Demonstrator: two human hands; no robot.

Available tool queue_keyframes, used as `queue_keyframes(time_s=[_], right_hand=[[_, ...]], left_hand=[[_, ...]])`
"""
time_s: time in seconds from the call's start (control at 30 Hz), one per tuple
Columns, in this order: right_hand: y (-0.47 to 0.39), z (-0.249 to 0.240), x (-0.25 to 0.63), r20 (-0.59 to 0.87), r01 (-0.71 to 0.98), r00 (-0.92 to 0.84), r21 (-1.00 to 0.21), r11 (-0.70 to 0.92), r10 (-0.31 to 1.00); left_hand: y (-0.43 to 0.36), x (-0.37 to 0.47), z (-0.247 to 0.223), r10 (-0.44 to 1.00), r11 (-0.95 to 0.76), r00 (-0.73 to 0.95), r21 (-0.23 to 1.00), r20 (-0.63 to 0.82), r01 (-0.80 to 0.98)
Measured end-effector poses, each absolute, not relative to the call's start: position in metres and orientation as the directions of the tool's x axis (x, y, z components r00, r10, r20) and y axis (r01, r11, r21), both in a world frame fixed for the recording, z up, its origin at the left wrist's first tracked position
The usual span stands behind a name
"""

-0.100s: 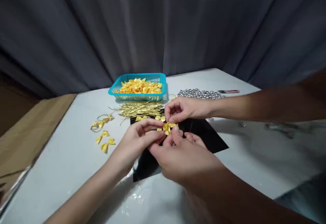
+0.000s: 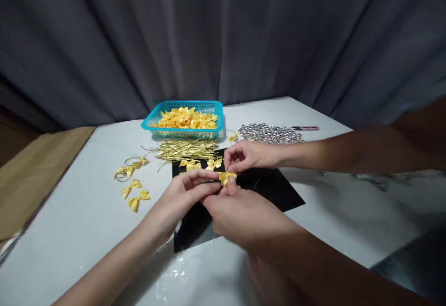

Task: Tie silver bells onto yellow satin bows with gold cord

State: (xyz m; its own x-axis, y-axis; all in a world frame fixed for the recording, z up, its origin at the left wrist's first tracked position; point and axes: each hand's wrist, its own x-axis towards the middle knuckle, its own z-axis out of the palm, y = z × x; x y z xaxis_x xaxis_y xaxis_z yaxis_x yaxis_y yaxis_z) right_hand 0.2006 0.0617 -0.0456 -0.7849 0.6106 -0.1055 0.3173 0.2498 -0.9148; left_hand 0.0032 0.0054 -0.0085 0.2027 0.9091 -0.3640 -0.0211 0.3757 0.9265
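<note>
My left hand (image 2: 186,190) is closed, its index finger and thumb at the left edge of a small yellow ribbon bow (image 2: 227,178) held above a black sheet (image 2: 275,190). My right hand is hidden under a co-worker's arm; only a bit of my right forearm (image 2: 266,280) shows. The co-worker's left hand (image 2: 240,208) reaches in from the lower right, thumb against the bow. From the right, the co-worker's other hand (image 2: 244,156) pinches at the bow's upper right edge. More yellow bows (image 2: 191,165) lie on the sheet just beyond.
Behind is a blue basket (image 2: 148,124) full of yellow bows, with a bundle of gold wire ties (image 2: 186,150) before it. Silver bells (image 2: 270,133) and a red-handled tool (image 2: 306,128) lie at the back right. Loose bows (image 2: 139,200) sit left, near cardboard (image 2: 42,176).
The view has shifted slightly, so the table things appear further left. The co-worker's upper hand is closer to the bow. Fingers seen beneath the co-worker's left hand are now hidden.
</note>
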Motion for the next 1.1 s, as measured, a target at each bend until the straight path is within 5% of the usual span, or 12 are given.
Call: queue_keyframes(time_s=[0.47, 0.77, 1.1], right_hand=[[0.096, -0.049, 0.223, -0.138, 0.438, -0.747, -0.838, 0.326, 0.651], [0.079, -0.042, 0.238, -0.374, 0.597, -0.644, -0.792, 0.132, 0.668], [0.081, -0.055, 0.254, -0.342, 0.637, -0.498, -0.768, 0.068, 0.797]], left_hand=[[-0.003, -0.012, -0.081, 0.983, 0.185, -0.002, 0.975, -0.186, 0.123], [-0.007, -0.014, -0.080, 0.986, 0.163, 0.003, 0.969, -0.167, 0.188], [-0.007, -0.013, -0.079, 0.980, 0.190, 0.018, 0.958, -0.198, 0.215]])
